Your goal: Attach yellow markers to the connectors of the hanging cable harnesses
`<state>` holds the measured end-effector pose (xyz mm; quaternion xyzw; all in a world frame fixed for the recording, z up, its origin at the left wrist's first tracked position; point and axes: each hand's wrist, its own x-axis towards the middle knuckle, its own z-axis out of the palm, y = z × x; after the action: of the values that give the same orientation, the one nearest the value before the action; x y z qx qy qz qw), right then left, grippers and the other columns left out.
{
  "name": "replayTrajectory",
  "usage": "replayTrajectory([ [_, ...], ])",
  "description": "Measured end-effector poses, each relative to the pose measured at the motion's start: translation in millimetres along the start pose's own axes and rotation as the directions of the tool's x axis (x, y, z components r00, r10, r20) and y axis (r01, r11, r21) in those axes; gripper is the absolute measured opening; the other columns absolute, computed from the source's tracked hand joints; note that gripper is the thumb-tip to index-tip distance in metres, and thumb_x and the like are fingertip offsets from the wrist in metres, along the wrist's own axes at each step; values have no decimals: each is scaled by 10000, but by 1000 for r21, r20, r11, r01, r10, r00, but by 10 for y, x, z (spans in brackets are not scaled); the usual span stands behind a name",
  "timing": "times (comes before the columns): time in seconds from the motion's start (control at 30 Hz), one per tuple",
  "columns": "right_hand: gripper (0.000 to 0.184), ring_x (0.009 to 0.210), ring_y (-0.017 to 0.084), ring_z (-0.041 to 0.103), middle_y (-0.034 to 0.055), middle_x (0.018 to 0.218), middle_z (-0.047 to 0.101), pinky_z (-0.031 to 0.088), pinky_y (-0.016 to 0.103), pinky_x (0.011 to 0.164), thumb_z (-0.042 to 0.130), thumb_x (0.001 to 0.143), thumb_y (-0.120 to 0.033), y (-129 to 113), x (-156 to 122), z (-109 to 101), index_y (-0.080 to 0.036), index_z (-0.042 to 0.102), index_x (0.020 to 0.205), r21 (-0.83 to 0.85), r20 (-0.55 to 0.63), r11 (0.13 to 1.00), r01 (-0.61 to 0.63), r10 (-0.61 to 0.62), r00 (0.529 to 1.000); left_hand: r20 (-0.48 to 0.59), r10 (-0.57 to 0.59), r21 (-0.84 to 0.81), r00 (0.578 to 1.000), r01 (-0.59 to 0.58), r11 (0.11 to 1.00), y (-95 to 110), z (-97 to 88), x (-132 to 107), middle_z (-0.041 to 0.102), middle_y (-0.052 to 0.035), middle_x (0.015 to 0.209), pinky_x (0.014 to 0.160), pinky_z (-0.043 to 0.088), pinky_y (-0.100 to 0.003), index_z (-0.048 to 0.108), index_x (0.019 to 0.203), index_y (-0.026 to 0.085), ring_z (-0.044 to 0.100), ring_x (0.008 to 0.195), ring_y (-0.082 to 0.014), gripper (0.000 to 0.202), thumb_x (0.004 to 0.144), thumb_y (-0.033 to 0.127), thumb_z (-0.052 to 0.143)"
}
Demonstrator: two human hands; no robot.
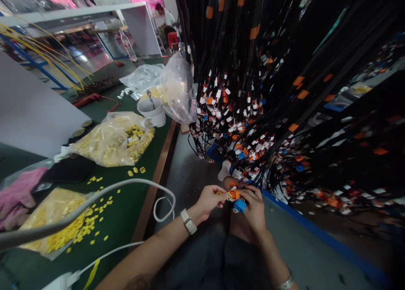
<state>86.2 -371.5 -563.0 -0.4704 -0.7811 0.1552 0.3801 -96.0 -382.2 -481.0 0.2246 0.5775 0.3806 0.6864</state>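
Note:
My left hand (209, 201), with a white watch on its wrist, pinches a small yellow plastic piece (229, 196) against the front of an orange connector (234, 194). Whether the piece is seated in the connector I cannot tell. My right hand (255, 206), a ring on one finger, grips the orange connector from the other side. Just below it, a blue connector (240, 205) hangs against the right fingers. The wires behind these connectors are mostly hidden by the hand.
Black wire harnesses (218, 41) hang in a dense mass ahead and to the right. On the green bench (126, 214) lie bags of yellow pieces (110, 142), loose yellow pieces (90, 218) and a white mug (156, 112). A grey cable (126, 182) arches over its edge. Far off sits a person (166, 17).

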Motion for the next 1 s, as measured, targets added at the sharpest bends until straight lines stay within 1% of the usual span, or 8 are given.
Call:
replayTrajectory([
  [0.1,182,1000,277,512,43,910,705,464,454,827,574,810,-244,-5,-7,-2,-248,662,969,14,-3,1000,-8,8,1000,48,-28,-45,998,30,999,13,-8,-3,584,-15,603,461,373,-160,630,720,73,509,502,-53,344,533,294,817],
  [0.2,183,992,279,521,43,907,707,465,460,825,580,808,-252,-5,-12,1,-252,664,971,18,-1,1000,-13,13,1000,85,-34,-73,996,40,997,6,4,-7,603,-39,628,471,378,-165,629,706,68,529,517,-61,333,551,304,805],
  [0.33,185,987,276,524,39,916,708,461,459,831,578,808,-245,-7,-11,9,-253,664,972,18,4,1000,-16,16,1000,49,-21,-43,999,23,999,-31,29,6,616,-48,640,462,376,-166,617,700,75,544,521,-70,314,565,300,790],
  [0.53,169,1005,277,505,38,912,707,451,453,844,577,811,-233,-40,-1,-4,-245,661,957,14,6,1000,-24,24,1000,10,24,5,1000,-24,1000,-53,42,9,605,-29,623,439,361,-159,599,687,93,528,510,-63,294,572,299,776],
  [0.8,183,1005,282,506,50,901,699,465,454,819,569,806,-251,-55,-2,-1,-246,669,959,12,0,999,-36,36,999,-2,97,47,995,-97,994,-93,85,19,586,-12,583,419,358,-171,592,690,105,509,487,-72,319,583,352,762],
  [0.93,183,1010,281,504,42,914,701,459,454,833,578,807,-253,-45,-9,-1,-248,663,969,12,10,999,-30,29,1000,-43,109,94,993,-105,990,-98,88,20,530,24,530,399,319,-169,555,677,121,453,443,-57,349,582,385,763],
  [1.0,175,1006,277,501,35,920,702,454,449,839,577,813,-244,-47,-10,-7,-248,657,969,18,13,1000,-25,25,1000,-19,76,82,997,-74,994,-93,83,14,507,44,525,399,295,-165,543,700,127,413,425,-40,388,566,410,773],
])
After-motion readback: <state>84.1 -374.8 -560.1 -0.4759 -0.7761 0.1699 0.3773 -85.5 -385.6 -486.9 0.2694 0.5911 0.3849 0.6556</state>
